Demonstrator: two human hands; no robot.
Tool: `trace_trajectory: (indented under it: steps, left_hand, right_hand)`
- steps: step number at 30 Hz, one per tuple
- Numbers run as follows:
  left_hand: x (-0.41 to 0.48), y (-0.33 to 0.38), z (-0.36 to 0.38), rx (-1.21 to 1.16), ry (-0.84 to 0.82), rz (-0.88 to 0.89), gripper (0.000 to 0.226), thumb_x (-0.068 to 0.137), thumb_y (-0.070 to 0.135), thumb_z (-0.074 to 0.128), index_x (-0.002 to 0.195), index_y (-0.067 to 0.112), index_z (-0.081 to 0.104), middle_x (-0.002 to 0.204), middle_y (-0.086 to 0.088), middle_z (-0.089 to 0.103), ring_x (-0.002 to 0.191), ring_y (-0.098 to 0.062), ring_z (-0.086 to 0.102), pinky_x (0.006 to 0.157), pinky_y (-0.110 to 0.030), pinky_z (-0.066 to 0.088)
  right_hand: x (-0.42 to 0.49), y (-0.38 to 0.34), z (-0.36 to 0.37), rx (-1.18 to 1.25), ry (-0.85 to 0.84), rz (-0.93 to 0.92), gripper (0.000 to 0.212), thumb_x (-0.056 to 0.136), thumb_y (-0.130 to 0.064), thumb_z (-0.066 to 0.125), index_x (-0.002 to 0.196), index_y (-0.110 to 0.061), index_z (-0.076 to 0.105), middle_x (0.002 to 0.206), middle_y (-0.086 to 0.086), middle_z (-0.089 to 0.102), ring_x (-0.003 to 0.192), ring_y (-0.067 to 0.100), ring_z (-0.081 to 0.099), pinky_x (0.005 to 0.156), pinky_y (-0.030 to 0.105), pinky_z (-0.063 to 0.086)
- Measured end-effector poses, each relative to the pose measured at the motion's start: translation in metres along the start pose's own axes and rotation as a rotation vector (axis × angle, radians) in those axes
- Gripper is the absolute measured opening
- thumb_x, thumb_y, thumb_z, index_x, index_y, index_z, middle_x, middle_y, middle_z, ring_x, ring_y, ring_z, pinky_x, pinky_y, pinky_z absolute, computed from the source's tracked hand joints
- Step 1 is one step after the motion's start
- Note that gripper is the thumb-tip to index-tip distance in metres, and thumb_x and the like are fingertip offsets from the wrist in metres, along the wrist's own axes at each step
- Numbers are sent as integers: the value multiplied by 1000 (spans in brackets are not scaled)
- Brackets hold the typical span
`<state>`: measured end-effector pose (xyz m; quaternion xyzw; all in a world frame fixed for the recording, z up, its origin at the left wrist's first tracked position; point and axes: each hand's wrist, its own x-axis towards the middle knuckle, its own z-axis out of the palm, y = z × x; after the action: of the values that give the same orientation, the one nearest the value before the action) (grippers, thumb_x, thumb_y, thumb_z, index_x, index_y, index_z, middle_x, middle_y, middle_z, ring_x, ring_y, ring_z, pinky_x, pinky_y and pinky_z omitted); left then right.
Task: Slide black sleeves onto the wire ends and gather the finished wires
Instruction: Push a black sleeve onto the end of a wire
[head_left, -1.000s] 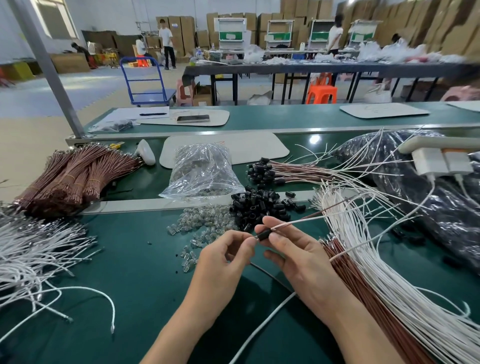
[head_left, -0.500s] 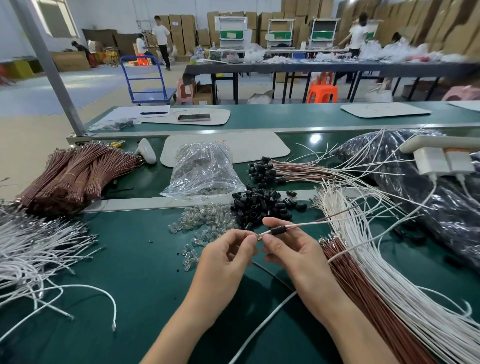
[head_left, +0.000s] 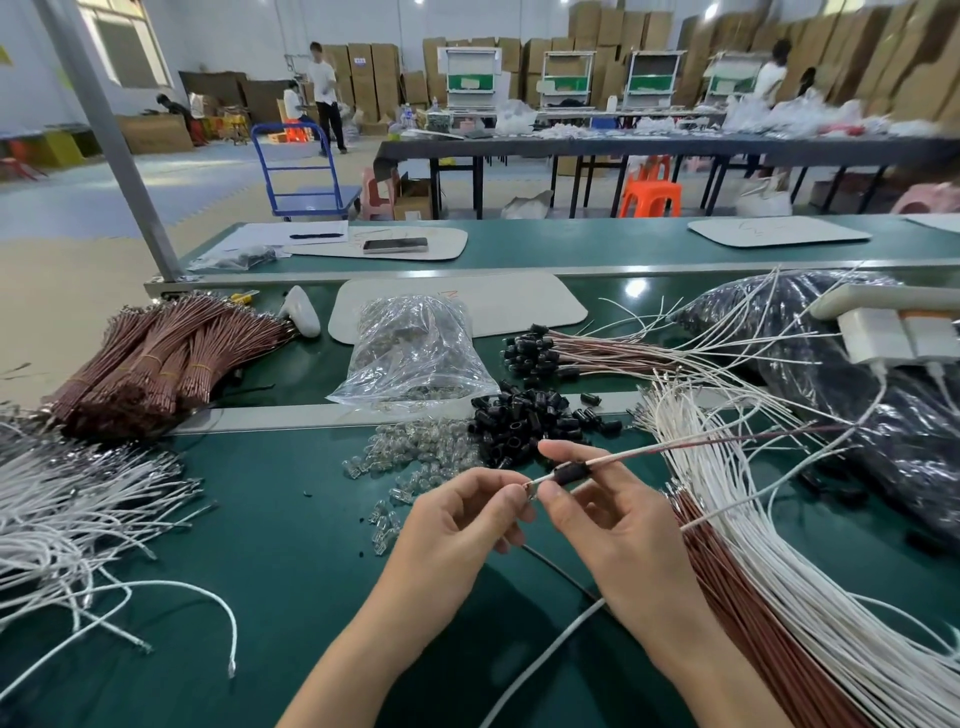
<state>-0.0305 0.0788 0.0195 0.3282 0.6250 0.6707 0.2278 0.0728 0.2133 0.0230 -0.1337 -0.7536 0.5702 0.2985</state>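
- The task seems to be in its middle. A small group of brown wires with black sleeves on their ends (head_left: 545, 353) lies in the upper middle of the frame, behind the pile of loose black sleeves (head_left: 524, 421) on the green table (head_left: 260, 571).
- Much is left, I judge. The thick fan of white wires (head_left: 753, 545) along the right side shows bare metal ends, and there are brown wires under it (the tied brown bundles at the upper left are too far away to judge).
- One short black tubular sleeve (head_left: 571, 474) sits on a thin pale wire (head_left: 649, 451) in the centre of the frame, a little back from the metal tip.
- The right hand (head_left: 613, 525) has its grip closed on this sleeve, forefinger above and thumb below.
- The left hand (head_left: 467, 525) pinches the metal tip of the same wire between thumb and forefinger, and its other fingers are curled in.
- Probably the sleeve needs a last push toward the tip before the wire can join the finished group.
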Motion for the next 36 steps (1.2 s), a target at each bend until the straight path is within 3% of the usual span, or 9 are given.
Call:
trace_trajectory:
  steps: [3, 9, 13, 16, 21, 29, 33, 36]
  left_hand:
    - [0, 3, -1, -50, -51, -13, 16, 90, 34, 64, 97, 24, 75, 86, 0, 73, 75, -13, 65, 74, -28, 54]
    - [1, 2, 0, -104, -54, -38, 12, 96, 24, 66, 95, 17, 75, 87, -2, 73, 73, -14, 63, 74, -29, 53]
    - [2, -2, 0, -64, -38, -99, 12, 100, 16, 60, 99, 12, 72, 86, 1, 74, 72, -12, 63, 74, -28, 53]
    - [2, -3, 0, -40, -35, -127, 13, 101, 16, 59, 101, 12, 71, 86, 2, 74, 73, -9, 64, 73, -25, 54]
    - [2, -5, 0, -42, -20, -131, 11, 99, 18, 61, 101, 12, 70, 87, 2, 74, 74, -10, 65, 72, -24, 54]
    - [2, -8, 1, -39, -15, -129, 9, 99, 15, 62, 101, 11, 69, 87, 2, 74, 74, -11, 66, 71, -24, 54]
    - [3, -9, 2, -41, -11, -132, 10, 100, 14, 61, 100, 10, 69, 84, 2, 74, 73, -10, 65, 69, -24, 54]
    - [4, -9, 2, -31, -13, -139, 11, 100, 15, 60, 100, 11, 70, 84, 2, 74, 72, -10, 65, 69, -24, 55]
  right_hand:
    - [-1, -3, -3, -53, 10, -24, 31, 85, -50, 67, 116, -53, 65, 72, -13, 68, 65, 1, 58, 63, 8, 43]
    - [0, -3, -2, -28, 10, -34, 30, 91, -34, 72, 113, -53, 66, 72, -14, 69, 63, 0, 57, 64, 8, 44]
    - [2, 1, 1, 16, -4, 28, 31, 89, -33, 71, 110, -54, 67, 77, -8, 72, 70, 13, 65, 69, 13, 50]
    - [3, 3, 3, 74, -12, 56, 31, 83, -36, 70, 111, -50, 69, 88, -5, 75, 75, 8, 69, 72, 20, 55]
    - [4, 3, 2, 112, -6, 81, 32, 79, -37, 72, 109, -48, 71, 82, -10, 72, 67, 2, 63, 65, 15, 52]
    - [4, 4, 3, 94, 7, 110, 34, 77, -38, 73, 108, -51, 70, 83, -8, 73, 68, 2, 62, 67, 16, 52]
    - [5, 5, 4, 82, 10, 112, 35, 83, -28, 77, 108, -52, 70, 81, -8, 74, 68, 1, 61, 72, 16, 51]
    - [5, 4, 3, 83, 0, 108, 37, 77, -43, 75, 111, -53, 69, 88, -10, 75, 76, 1, 66, 77, 18, 54]
